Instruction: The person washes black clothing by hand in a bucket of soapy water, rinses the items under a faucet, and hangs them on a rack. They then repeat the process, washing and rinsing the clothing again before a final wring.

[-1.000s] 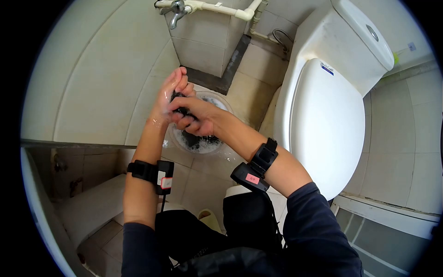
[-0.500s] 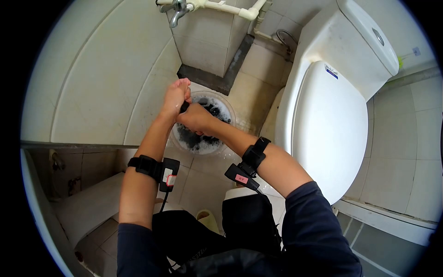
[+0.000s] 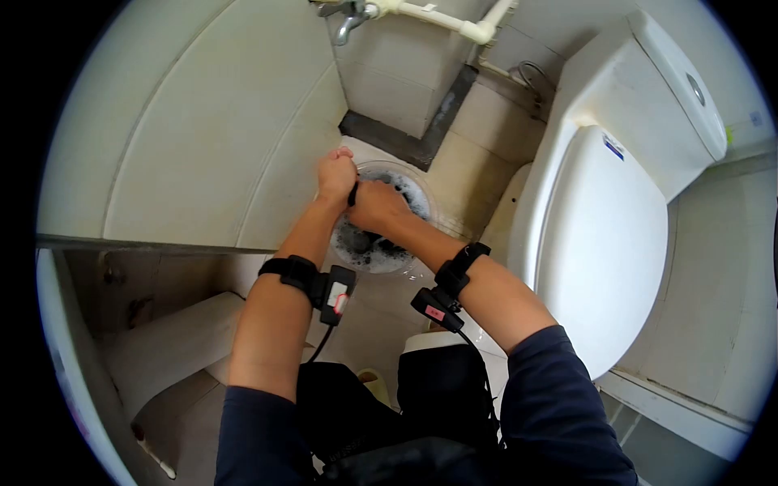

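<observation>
Both fists are closed and pressed together over the near left part of a round basin point(image 3: 431, 197) on the floor. My left hand point(image 3: 335, 175) is at the basin's left edge, its fingers curled. Against it, slightly lower and to the right, is my right hand point(image 3: 379, 206), also clenched. A bit of wet black cloth point(image 3: 352, 194) shows between the two fists; most of it is hidden inside them. Below, the basin holds soapy water with white suds point(image 3: 387, 257) and more dark cloth point(image 3: 354, 236) soaking in it.
A white toilet point(image 3: 604, 243) with its lid down stands on the right. Close on the left is a pale panel point(image 3: 203, 138). A metal tap point(image 3: 350, 20) and white pipes point(image 3: 438, 14) run above the basin. Cabled black devices point(image 3: 335, 293) are strapped to both forearms.
The whole view has shifted, so the basin and toilet sit lower and farther right. My two fists stay together on the black cloth, with the right one turned slightly.
</observation>
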### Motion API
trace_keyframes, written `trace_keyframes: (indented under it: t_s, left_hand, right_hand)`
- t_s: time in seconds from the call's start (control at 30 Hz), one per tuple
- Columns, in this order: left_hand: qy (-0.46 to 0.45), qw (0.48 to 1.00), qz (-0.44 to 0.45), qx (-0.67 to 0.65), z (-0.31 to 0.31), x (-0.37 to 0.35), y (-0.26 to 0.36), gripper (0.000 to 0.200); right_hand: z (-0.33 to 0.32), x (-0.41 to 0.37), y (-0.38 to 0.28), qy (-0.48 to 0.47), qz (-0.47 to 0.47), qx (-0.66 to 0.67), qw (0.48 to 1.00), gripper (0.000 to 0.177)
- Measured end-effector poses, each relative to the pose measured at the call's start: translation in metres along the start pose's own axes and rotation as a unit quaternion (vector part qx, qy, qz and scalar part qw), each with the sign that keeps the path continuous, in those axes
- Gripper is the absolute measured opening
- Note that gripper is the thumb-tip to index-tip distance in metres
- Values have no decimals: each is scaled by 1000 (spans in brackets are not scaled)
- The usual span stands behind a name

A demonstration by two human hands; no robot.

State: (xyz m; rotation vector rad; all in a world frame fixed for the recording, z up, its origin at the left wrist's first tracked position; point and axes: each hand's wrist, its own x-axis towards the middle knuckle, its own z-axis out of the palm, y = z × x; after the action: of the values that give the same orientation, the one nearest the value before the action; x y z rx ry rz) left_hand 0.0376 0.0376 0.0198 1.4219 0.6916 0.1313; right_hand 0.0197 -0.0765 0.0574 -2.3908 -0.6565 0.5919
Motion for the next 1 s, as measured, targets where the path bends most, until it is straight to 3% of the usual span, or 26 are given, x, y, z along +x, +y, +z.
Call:
trace_keyframes:
  t_s: [0.1,0.17,0.23,0.3,0.37,0.43,0.47,0.5,0.53,0.57,0.6,0.63,0.67,0.7,0.73,0.77,0.8,0.83,0.87,0.9,0.93,0.97,1.0]
  left_hand:
    - [52,997,63,4,-12,28,-50,12]
    - [43,993,13,106,-20,9,-38,16]
    - [112,980,-15,166,-24,1,-54,20]
    - [130,967,-59,210,-20,-47,-16,21]
    - [141,943,19,302,-24,-71,-20,23]
    - [195,964,-85,159,-11,-117,56,28]
    - [213,960,22,178,-10,-125,50,22]
    - [130,987,21,93,-7,-133,56,16]
    - [23,901,231,367,-14,-140,75,15]
    - [-73,907,204,361,-13,-153,132,19]
    - [-101,856,397,317,-20,-166,145,22]
    - [-239,947,194,-92,-28,-186,198,24]
    - [-236,918,7,-318,-31,-210,228,28]
    - [-262,890,-85,-362,-41,-237,276,37]
    - [-292,850,-109,-425,-47,-254,305,45]
    - [-301,831,-99,-457,-50,-272,338,50]
    - [-292,797,-98,-520,-51,-266,354,48]
    - [-302,749,-152,-569,-59,-277,385,45]
    - [-316,752,-116,-566,-57,-270,392,44]
    - [-331,751,-82,-566,-51,-263,396,44]
    - [-337,801,-66,-491,-52,-260,406,45]
    - [-336,844,-52,-414,-51,-258,413,48]
    - [-268,920,-44,-282,-46,-261,421,54]
  right_hand:
    - [2,0,-4,-40,-27,-14,999,28]
    - [3,-9,-10,-32,-11,-40,999,28]
    - [-8,-26,-20,-53,-19,-45,997,29]
    - [-19,-45,-33,-80,-19,-70,994,30]
    - [-30,-61,-43,-103,-18,-100,990,30]
    - [-64,-82,-72,-112,15,-70,991,30]
    - [-90,-95,-96,-115,43,-34,992,29]
    - [-102,-109,-102,-65,-17,74,995,32]
    - [-98,-120,-91,-33,-26,160,986,29]
    - [-146,-126,-118,-207,216,359,884,22]
    - [-174,-146,-139,-245,258,555,752,22]
    - [-196,-154,-157,-245,301,615,687,22]
    - [-217,-164,-161,-346,308,676,573,19]
    - [-236,-178,-174,-384,278,742,473,19]
    - [-243,-185,-192,-463,180,811,309,20]
    - [-240,-192,-192,-458,131,852,217,20]
    - [-234,-189,-198,-473,102,864,137,31]
    - [-231,-184,-217,-494,62,866,51,46]
    - [-242,-180,-220,-508,62,857,51,46]
    - [-267,-183,-230,-476,136,854,158,35]
    - [-285,-180,-244,-438,195,838,261,25]
    - [-295,-182,-248,-332,271,801,419,20]
    - [-306,-184,-257,-318,320,742,496,18]
